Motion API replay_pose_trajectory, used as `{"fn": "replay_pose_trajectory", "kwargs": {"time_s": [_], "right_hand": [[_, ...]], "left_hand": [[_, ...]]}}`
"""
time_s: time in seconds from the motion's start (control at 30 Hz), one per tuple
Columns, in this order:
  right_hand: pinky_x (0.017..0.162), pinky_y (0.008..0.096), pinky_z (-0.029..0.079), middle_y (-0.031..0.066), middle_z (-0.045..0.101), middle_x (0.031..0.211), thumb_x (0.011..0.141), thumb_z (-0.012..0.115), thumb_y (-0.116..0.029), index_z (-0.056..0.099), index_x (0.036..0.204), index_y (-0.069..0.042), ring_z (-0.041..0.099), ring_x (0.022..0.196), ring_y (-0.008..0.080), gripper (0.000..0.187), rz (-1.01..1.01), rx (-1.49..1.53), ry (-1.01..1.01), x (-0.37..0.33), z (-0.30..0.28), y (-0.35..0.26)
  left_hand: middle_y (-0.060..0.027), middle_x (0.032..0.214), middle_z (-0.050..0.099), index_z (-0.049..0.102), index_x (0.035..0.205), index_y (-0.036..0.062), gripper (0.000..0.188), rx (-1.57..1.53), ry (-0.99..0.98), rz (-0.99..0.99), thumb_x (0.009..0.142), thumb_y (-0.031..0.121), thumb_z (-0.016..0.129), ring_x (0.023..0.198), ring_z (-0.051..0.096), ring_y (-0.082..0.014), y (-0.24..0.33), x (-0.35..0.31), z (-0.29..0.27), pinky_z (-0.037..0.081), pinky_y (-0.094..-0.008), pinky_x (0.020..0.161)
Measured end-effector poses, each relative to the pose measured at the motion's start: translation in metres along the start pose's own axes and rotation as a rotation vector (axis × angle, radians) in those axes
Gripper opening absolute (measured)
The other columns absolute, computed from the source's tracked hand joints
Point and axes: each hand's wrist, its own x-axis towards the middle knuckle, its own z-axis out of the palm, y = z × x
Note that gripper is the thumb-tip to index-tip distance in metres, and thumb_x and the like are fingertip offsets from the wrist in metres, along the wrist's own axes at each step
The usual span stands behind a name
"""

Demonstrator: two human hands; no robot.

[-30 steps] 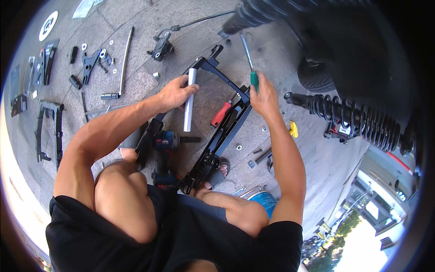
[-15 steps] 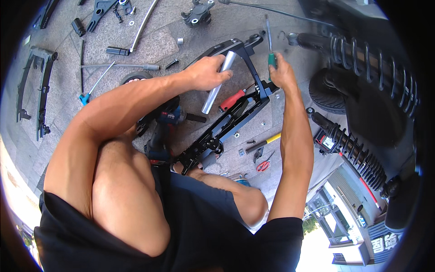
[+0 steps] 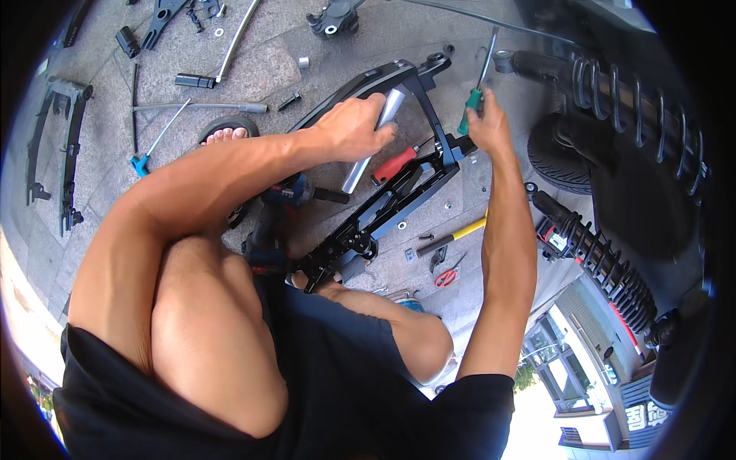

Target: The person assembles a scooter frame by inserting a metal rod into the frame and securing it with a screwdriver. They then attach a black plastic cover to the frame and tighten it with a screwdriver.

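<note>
My left hand (image 3: 356, 129) is closed round a silver metal tube (image 3: 392, 106), which slants across the black metal frame (image 3: 451, 158). In my right hand (image 3: 489, 126) is a screwdriver (image 3: 470, 112) with a green handle; its shaft points up and away, past the frame's far right end. The black frame stretches from near my feet to the far middle, under and between both hands. Inside it lies a red-handled tool (image 3: 395, 165). A cordless power tool (image 3: 287, 193) with a black socket sits left of the frame, partly hidden by my left forearm.
Two coil-spring shock absorbers (image 3: 594, 230) and a tyre (image 3: 556, 157) are at the right. A yellow-handled tool (image 3: 464, 231) and red pliers (image 3: 445, 278) lie by my right forearm. Far left are a blue T-handle key (image 3: 140, 163), a grey rod (image 3: 234, 46) and another black frame (image 3: 73, 153).
My right hand has shifted slightly right, and the screwdriver now leans further right. My left hand still holds the tube over the frame, nearly in the same place.
</note>
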Motion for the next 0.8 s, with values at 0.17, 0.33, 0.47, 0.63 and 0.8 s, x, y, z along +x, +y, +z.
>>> {"fn": "replay_pose_trajectory", "kwargs": {"time_s": [0.17, 0.33, 0.47, 0.63, 0.8], "right_hand": [[0.087, 0.0502, 0.048, 0.034, 0.061, 0.105, 0.084, 0.061, -0.015, 0.039, 0.134, 0.0, 0.059, 0.101, 0.0494, 0.056, 0.134, -0.092, -0.148, 0.002, -0.006, -0.005], [0.089, 0.0498, 0.047, 0.0339, 0.061, 0.108, 0.084, 0.061, -0.017, 0.042, 0.132, 0.0, 0.058, 0.103, 0.0486, 0.054, 0.061, 0.06, 0.022, 0.005, -0.016, -0.02], [0.087, 0.0495, 0.047, 0.0304, 0.063, 0.103, 0.084, 0.059, -0.022, 0.047, 0.124, 0.0, 0.061, 0.099, 0.047, 0.048, 0.193, 0.132, 0.108, -0.02, -0.013, -0.031], [0.071, 0.0461, 0.049, 0.0235, 0.063, 0.086, 0.085, 0.058, -0.023, 0.049, 0.116, 0.0, 0.065, 0.08, 0.0386, 0.04, 0.172, 0.155, 0.316, -0.11, 0.003, -0.004], [0.082, 0.0535, 0.047, 0.029, 0.059, 0.099, 0.079, 0.062, -0.019, 0.05, 0.116, -0.001, 0.058, 0.095, 0.0478, 0.043, 0.553, 0.244, 0.072, -0.274, 0.115, 0.023]], "left_hand": [[-0.0287, 0.084, 0.064, 0.051, 0.105, -0.0059, 0.041, -0.014, -0.003, -0.017, 0.088, 0.031, 0.057, 0.084, 0.064, -0.0449, 0.002, -0.001, 0.001, 0.051, -0.0498, 0.078], [-0.0279, 0.082, 0.064, 0.05, 0.1, -0.0045, 0.036, 0.0, 0.017, 0.0, 0.088, 0.029, 0.058, 0.083, 0.064, -0.045, 0.0, -0.001, 0.003, 0.05, -0.0504, 0.078], [-0.0286, 0.08, 0.061, 0.049, 0.094, -0.0029, 0.036, -0.005, 0.039, 0.044, 0.087, 0.031, 0.058, 0.081, 0.06, -0.0463, -0.003, -0.005, 0.007, 0.047, -0.0501, 0.071], [-0.0156, 0.082, 0.063, 0.053, 0.105, -0.0026, 0.037, -0.286, -0.037, -0.159, 0.093, 0.032, 0.059, 0.077, 0.066, -0.0266, 0.01, -0.005, 0.002, 0.054, -0.0425, 0.07], [-0.0141, 0.093, 0.056, 0.043, 0.115, -0.0001, 0.032, -0.948, -0.107, -0.387, 0.098, 0.025, 0.052, 0.078, 0.066, -0.0269, 0.056, 0.039, 0.006, 0.061, -0.0455, 0.071]]}}
